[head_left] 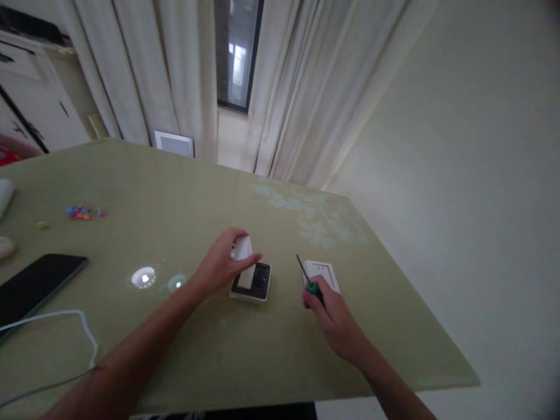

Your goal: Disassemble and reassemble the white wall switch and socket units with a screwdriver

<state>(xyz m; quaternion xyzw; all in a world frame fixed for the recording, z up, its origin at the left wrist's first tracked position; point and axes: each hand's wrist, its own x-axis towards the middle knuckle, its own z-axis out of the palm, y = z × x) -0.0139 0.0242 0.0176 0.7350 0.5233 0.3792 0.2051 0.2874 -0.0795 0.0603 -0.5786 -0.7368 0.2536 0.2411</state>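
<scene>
My left hand [221, 262] is closed on a small white cover piece [244, 251], holding it tilted over a white wall switch base with a dark inside [258, 283] that lies on the green table [184, 192]. My right hand [330, 312] grips a green-handled screwdriver [307, 280], its thin shaft pointing up and away. Just behind the screwdriver lies a white socket plate [324, 272], flat on the table.
A dark tablet or phone [35, 283] and a white cable [65, 318] lie at the left. Small coloured bits [81, 212] sit further back left. The table's right edge [420, 303] falls off to a pale floor. Curtains hang behind.
</scene>
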